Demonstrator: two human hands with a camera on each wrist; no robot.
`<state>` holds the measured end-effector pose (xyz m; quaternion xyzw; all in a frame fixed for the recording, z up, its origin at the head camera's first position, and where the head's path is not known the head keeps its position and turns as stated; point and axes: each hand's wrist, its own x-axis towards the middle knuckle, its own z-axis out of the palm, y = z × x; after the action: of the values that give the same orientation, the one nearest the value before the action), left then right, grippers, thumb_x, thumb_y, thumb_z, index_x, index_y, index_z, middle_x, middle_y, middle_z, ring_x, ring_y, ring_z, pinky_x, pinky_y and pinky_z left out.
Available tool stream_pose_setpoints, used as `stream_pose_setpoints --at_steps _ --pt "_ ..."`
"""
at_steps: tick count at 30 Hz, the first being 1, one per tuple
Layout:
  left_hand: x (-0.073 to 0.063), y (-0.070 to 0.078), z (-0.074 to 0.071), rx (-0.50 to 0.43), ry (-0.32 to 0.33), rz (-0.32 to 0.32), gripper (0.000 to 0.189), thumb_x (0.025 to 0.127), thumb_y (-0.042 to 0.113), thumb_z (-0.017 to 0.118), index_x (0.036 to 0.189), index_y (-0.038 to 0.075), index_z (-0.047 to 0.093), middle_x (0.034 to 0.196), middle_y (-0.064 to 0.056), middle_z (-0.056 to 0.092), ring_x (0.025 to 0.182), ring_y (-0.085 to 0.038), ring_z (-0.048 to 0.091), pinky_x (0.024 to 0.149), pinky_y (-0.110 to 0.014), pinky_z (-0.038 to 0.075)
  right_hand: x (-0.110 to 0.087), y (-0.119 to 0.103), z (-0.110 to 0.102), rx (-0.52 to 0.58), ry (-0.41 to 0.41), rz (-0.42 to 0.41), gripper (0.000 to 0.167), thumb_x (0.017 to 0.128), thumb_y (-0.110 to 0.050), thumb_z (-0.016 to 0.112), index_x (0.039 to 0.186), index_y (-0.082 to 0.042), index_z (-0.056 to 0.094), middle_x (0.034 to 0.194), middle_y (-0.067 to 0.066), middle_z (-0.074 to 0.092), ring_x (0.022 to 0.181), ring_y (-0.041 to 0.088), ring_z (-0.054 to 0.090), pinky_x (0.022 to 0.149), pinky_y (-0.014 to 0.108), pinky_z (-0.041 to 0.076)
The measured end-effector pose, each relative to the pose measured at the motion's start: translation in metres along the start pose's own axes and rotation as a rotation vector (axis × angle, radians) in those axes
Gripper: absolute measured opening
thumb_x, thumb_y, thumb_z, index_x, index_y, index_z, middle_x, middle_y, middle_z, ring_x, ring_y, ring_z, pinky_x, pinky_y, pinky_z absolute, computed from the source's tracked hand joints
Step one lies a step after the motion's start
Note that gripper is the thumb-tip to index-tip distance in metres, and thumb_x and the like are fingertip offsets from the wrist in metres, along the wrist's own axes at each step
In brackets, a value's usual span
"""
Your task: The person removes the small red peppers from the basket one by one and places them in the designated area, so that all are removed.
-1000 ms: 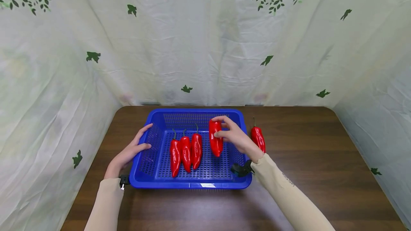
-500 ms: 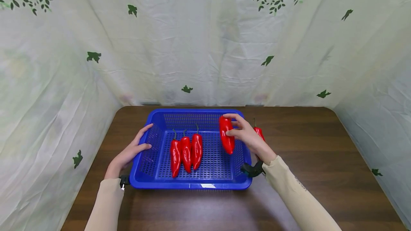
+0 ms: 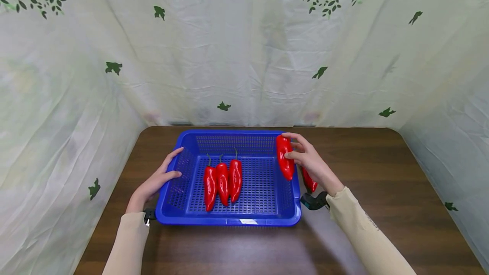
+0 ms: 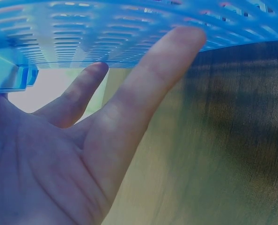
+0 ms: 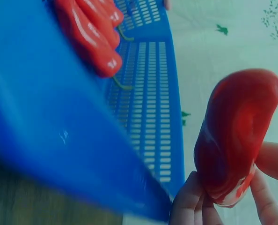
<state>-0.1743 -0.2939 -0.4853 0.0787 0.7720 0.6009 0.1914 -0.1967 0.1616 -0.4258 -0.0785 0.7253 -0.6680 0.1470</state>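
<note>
Three red chili peppers (image 3: 223,183) with green stems lie side by side in a blue plastic basket (image 3: 263,222). My right hand (image 3: 307,160) pinches another red pepper (image 3: 285,162) between thumb and fingers, over the basket's right rim. In the right wrist view this pepper (image 5: 237,136) hangs from the fingertips, raised beside the basket wall. My left hand (image 3: 154,183) rests against the basket's left side, fingers straight and spread. The left wrist view shows its thumb (image 4: 162,70) against the slotted wall.
Just right of the basket, one more red pepper (image 3: 308,179) lies on the brown wooden table (image 3: 382,190), partly hidden by my right hand. A pale cloth with leaf prints (image 3: 248,54) hangs behind and at both sides.
My right hand has moved right with the pepper, from above the basket's inside to its right rim. The left hand and the three peppers in the basket stay put.
</note>
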Motion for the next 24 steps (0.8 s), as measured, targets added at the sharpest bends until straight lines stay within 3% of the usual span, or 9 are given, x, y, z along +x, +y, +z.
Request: stream_pose_setpoints --at_steps 14,24 --pt "0.001 0.000 0.000 0.007 0.006 -0.006 0.071 0.096 0.014 0.050 0.152 0.033 0.010 0.155 -0.020 -0.002 0.131 -0.053 0.019 0.089 -0.058 0.043 -0.008 0.012 -0.030 0.014 0.033 -0.029 0.058 0.091 -0.003 0.057 0.144 -0.011 0.035 0.138 0.022 0.038 0.119 0.039 0.044 0.084 0.041 0.051" --pt "0.001 -0.001 0.000 0.012 0.008 -0.010 0.071 0.097 0.014 0.049 0.152 0.033 0.010 0.155 -0.020 -0.003 0.132 -0.053 0.017 0.092 -0.062 0.039 -0.012 0.032 -0.055 0.052 0.064 0.019 0.056 0.094 -0.003 0.050 0.146 -0.011 0.030 0.140 0.024 0.034 0.114 0.033 0.045 0.084 0.032 0.051"
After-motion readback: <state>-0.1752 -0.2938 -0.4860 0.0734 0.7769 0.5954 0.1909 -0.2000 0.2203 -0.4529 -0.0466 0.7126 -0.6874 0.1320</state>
